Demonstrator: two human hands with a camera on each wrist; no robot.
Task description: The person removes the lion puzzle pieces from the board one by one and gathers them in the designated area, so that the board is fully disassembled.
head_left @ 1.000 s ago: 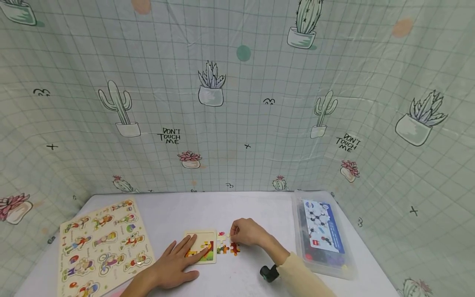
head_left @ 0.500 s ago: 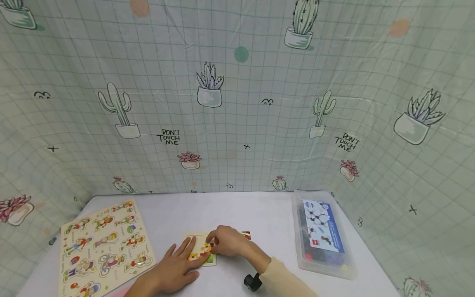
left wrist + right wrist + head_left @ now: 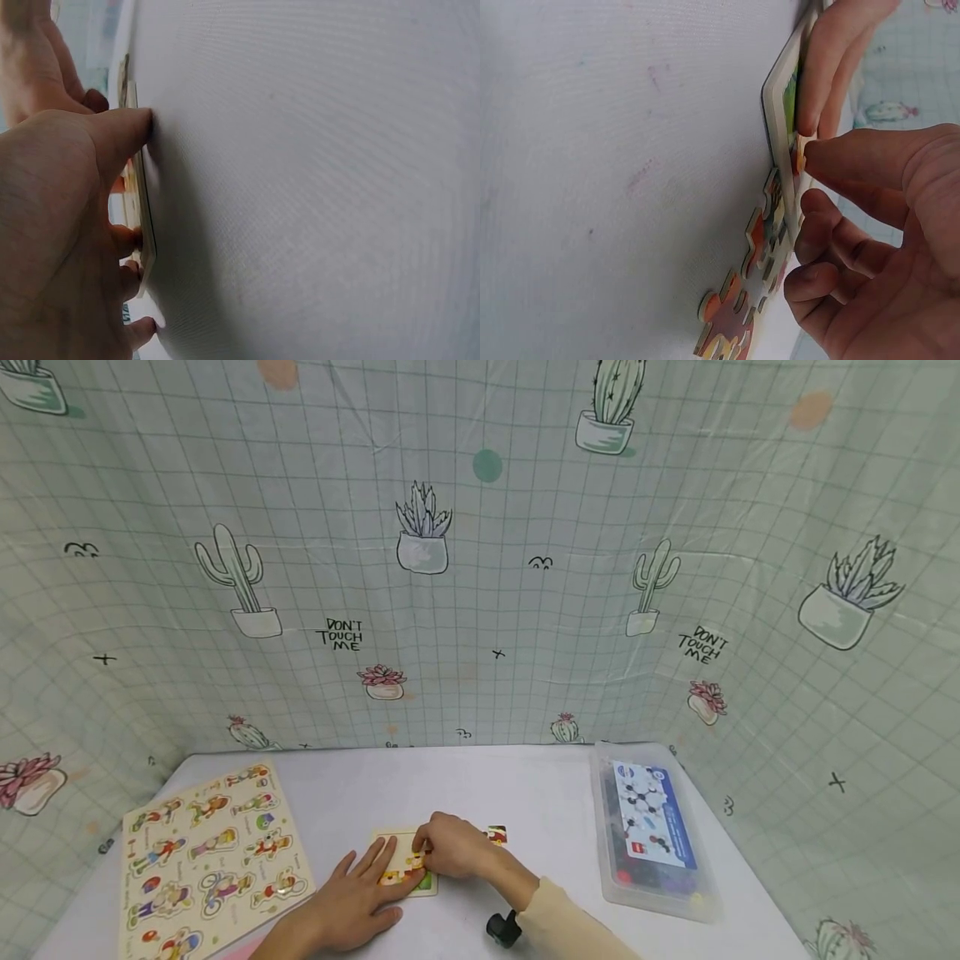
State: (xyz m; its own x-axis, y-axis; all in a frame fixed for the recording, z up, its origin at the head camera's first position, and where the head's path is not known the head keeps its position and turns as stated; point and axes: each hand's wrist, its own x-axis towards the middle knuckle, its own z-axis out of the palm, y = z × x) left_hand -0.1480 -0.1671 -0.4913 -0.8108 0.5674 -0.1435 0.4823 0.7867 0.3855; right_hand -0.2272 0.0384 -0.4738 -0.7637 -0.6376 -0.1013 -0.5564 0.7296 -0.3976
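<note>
A small wooden puzzle tray [image 3: 381, 835], partly filled with picture pieces, lies on the white table. My left hand [image 3: 351, 897] rests across its left side with the fingers spread and straight. Over the tray's right side, my right hand [image 3: 454, 847] pinches a small puzzle piece [image 3: 801, 154] between thumb and forefinger, low against the inlaid pieces; its other fingers are curled. Several loose jigsaw pieces [image 3: 731, 311] lie beside the tray in the right wrist view, mostly hidden by the hand in the head view.
A large wooden board of cartoon figures [image 3: 213, 852] lies at the left. To the right stands a clear plastic box [image 3: 652, 831] with a blue-and-white label. A patterned cloth [image 3: 465, 610] hangs behind the table. Black wrist gear [image 3: 504, 929] sits by the right sleeve.
My right hand has moved left from the loose pieces onto the tray's right side, carrying a puzzle piece. Over the last half second it has shifted only slightly. The left hand stays put.
</note>
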